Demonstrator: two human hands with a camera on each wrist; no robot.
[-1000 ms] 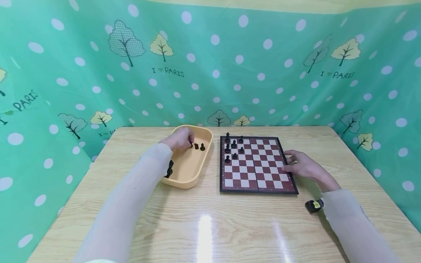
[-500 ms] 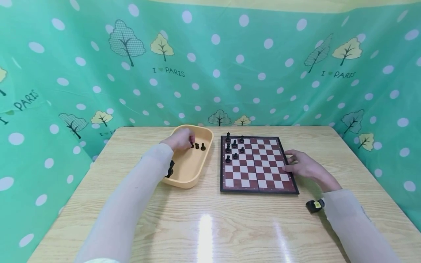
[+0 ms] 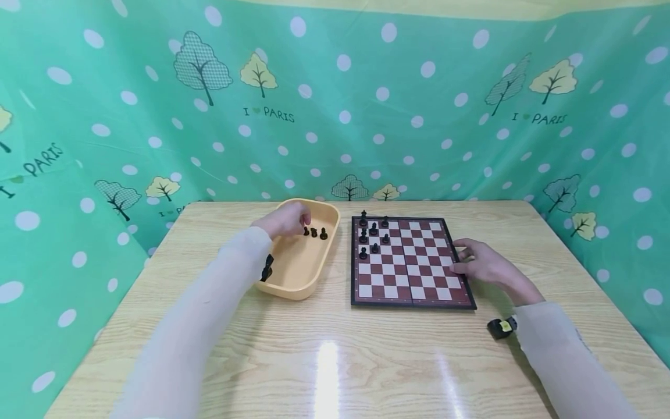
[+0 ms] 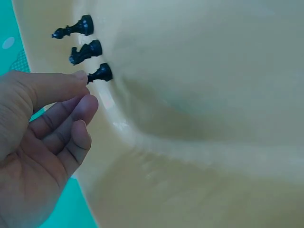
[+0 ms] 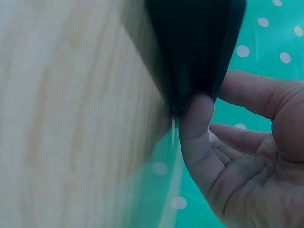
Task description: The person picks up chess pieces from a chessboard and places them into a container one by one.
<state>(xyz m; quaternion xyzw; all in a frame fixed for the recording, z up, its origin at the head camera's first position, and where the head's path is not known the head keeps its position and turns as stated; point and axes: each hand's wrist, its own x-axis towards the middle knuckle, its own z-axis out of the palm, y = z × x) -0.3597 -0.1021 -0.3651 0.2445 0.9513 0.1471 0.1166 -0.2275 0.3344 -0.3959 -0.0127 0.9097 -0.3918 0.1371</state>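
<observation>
Over on the left half of the chessboard (image 3: 379,276), seven black pieces (image 3: 363,236) can be counted, all bunched toward its far-left corner. Three more are found off the board. Just to its left, a yellowish tray (image 3: 295,294) has been parked on the wooden table (image 3: 408,361), and a neat little row is lined up in there, about level with the board's far part. Counting leftward from the board, that's a pointy-topped piece (image 4: 76,27), what's taken to be a knight (image 4: 87,51), and a smaller end piece (image 4: 102,72).

That last one looks to be pinched by its top between the thumb and fingers of the left hand (image 3: 285,220), though its head is hidden, so the exact hold can't be sworn to. The board's right edge is gripped by the right hand (image 3: 484,265), thumb on one side and fingers on the other.

Progress-wise, it'd be judged about midway: seven on the board, three beside it, with neither spot holding the whole bunch. The end piece hasn't been let go of yet, so that bit's left at minimum. More pieces behind the left sleeve can't be ruled out.
</observation>
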